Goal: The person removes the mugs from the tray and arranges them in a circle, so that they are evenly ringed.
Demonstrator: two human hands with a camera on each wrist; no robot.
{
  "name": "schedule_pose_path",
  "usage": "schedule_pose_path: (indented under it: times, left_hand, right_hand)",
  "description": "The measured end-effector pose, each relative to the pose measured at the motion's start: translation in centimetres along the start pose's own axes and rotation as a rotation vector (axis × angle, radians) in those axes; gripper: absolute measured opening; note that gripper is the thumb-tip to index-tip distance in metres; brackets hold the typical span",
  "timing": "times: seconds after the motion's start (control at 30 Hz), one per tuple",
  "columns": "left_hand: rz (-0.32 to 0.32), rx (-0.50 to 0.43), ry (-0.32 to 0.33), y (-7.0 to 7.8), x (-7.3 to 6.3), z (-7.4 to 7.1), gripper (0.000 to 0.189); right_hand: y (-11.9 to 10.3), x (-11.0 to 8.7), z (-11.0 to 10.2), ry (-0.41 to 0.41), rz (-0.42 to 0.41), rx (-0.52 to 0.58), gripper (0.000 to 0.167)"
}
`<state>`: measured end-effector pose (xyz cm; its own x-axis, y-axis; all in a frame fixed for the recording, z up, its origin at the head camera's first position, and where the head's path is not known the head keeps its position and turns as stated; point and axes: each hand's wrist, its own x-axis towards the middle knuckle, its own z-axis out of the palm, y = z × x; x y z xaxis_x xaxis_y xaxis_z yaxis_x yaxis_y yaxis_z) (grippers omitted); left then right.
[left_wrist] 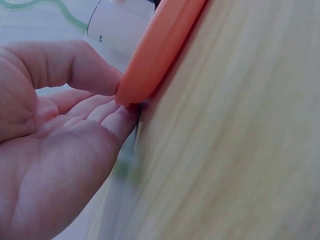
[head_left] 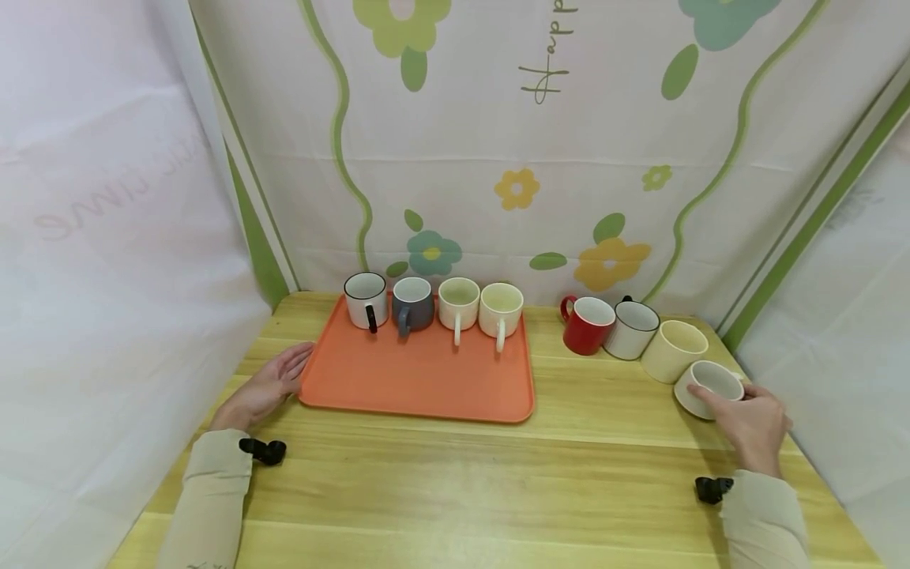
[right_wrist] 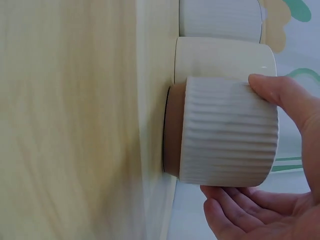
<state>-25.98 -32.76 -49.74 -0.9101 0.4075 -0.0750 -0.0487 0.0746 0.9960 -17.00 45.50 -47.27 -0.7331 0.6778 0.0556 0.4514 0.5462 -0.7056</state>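
Observation:
At the left edge of the orange tray (head_left: pixel 419 379), my left hand (head_left: pixel 273 385) pinches the rim. The left wrist view has the thumb (left_wrist: pixel 95 70) on the rim and the fingers (left_wrist: pixel 117 117) below it. On the right, my right hand (head_left: pixel 757 423) holds a white ribbed mug (right_wrist: pixel 230 132) with a brown base, thumb at its rim and fingers on the opposite side. This mug overlaps a cream mug (head_left: pixel 671 352) behind it. Along the tray's far side stand a white black-rimmed mug (head_left: pixel 360 308), a grey mug (head_left: pixel 415 308) and two cream mugs (head_left: pixel 455 307).
A red mug (head_left: pixel 586 328) and another white black-rimmed mug (head_left: pixel 630 332) stand on the wooden table (head_left: pixel 455 490) beyond the cream one. Patterned fabric (head_left: pixel 455 158) encloses the table at the back and both sides.

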Motion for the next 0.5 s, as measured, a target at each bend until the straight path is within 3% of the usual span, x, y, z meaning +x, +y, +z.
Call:
schedule_pose_path:
  times: [0.3,0.4,0.5]
  left_hand:
    - [-0.012,0.011,0.003,0.1,0.0,0.1,0.094]
    - [-0.014,0.014,0.001,0.2,0.0,0.1,0.094]
    - [-0.017,0.010,0.003,0.2,0.0,0.2,0.094]
  right_hand:
    - [-0.4,-0.6,0.1,-0.013,-0.008,0.014,0.100]
    - [-1.2,-0.8,-0.8,-0.029,-0.040,-0.020,0.102]
    - [-2.6,-1.2,-1.6,-0.041,-0.126,-0.024,0.102]
